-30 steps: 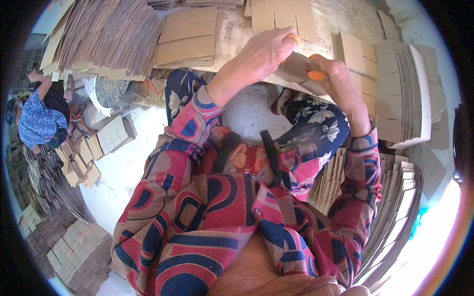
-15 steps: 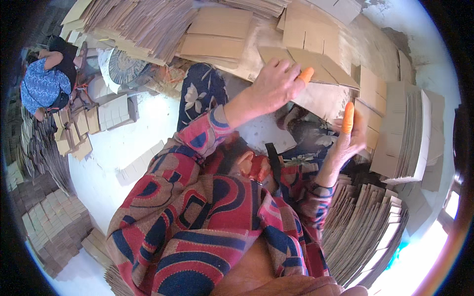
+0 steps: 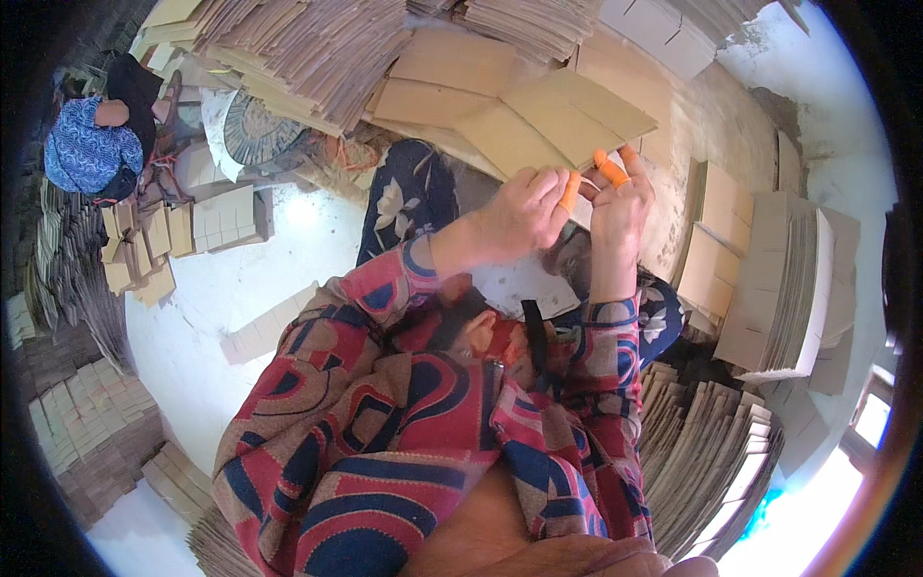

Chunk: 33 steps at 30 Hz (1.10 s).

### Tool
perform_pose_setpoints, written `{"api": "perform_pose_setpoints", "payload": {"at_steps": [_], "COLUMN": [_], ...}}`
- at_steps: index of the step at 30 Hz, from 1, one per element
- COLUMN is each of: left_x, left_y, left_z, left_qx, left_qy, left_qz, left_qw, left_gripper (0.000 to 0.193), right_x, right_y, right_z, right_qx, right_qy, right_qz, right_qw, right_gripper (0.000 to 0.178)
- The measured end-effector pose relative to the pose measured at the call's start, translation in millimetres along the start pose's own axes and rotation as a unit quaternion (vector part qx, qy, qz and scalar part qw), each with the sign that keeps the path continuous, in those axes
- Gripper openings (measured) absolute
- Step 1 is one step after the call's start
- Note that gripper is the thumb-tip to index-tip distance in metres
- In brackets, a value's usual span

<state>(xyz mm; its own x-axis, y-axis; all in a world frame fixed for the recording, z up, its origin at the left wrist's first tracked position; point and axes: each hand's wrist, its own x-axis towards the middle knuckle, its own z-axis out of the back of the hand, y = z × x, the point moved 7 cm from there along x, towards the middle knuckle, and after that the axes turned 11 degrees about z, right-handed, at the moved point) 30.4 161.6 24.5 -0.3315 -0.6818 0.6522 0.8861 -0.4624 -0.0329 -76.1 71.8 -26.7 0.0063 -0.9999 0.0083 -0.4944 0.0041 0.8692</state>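
Observation:
A tan cardboard sheet (image 3: 538,120) with a crease along it lies in front of me, its right side slightly raised. My left hand (image 3: 524,212) is closed at the near edge, fingers curled and an orange rubber finger cover on the thumb. Close beside it, my right hand (image 3: 617,197) has its bent fingers and thumb at the sheet's right near edge. It wears orange covers too. The fingertips' exact hold on the board is partly hidden.
Behind the sheet stand tall cardboard stacks (image 3: 288,48). More slotted boards (image 3: 774,288) stand at the right, with a stack (image 3: 707,452) beside my right side. At the far left a person in a blue patterned top (image 3: 87,149) sits near small cardboard pieces (image 3: 144,250).
My right hand has come left and up from the right side to the sheet. My left hand has drawn back toward me. The slotted panel seen before is replaced by a creased, unslotted face.

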Motion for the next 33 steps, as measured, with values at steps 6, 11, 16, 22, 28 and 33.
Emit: {"api": "perform_pose_setpoints", "payload": {"at_steps": [6, 11, 16, 22, 28, 33], "left_x": [-7.3, -18.9, -35.6, -45.9, -62.0, -47.9], "left_y": [21.0, 29.1, 25.9, 41.8, 82.4, 110.2], "left_z": [-29.5, -41.1, -18.6, -36.7, -74.9, -107.3], "left_qx": [0.012, -0.011, -0.126, -0.125, -0.066, 0.042], "left_qy": [0.017, 0.069, -0.002, 0.025, 0.139, 0.293], "left_qz": [-0.003, 0.041, 0.018, 0.043, 0.201, 0.191], "left_qw": [1.000, 0.997, 0.992, 0.991, 0.967, 0.936], "left_gripper": [0.042, 0.038, 0.036, 0.033, 0.052, 0.063], "right_x": [28.4, 38.2, 42.9, 71.1, 91.2, 83.3], "right_y": [-32.3, -67.9, -93.0, -116.0, -105.1, -6.5], "right_z": [-13.0, -0.4, 5.6, -59.9, 26.9, 126.9], "right_qx": [-0.123, -0.057, -0.040, -0.121, -0.421, -0.635], "right_qy": [-0.029, 0.008, 0.005, 0.143, 0.128, 0.087], "right_qz": [-0.037, -0.064, -0.046, -0.135, 0.042, 0.176], "right_qw": [0.991, 0.996, 0.998, 0.973, 0.897, 0.747], "right_gripper": [0.041, 0.048, 0.049, 0.055, 0.040, 0.037]}}
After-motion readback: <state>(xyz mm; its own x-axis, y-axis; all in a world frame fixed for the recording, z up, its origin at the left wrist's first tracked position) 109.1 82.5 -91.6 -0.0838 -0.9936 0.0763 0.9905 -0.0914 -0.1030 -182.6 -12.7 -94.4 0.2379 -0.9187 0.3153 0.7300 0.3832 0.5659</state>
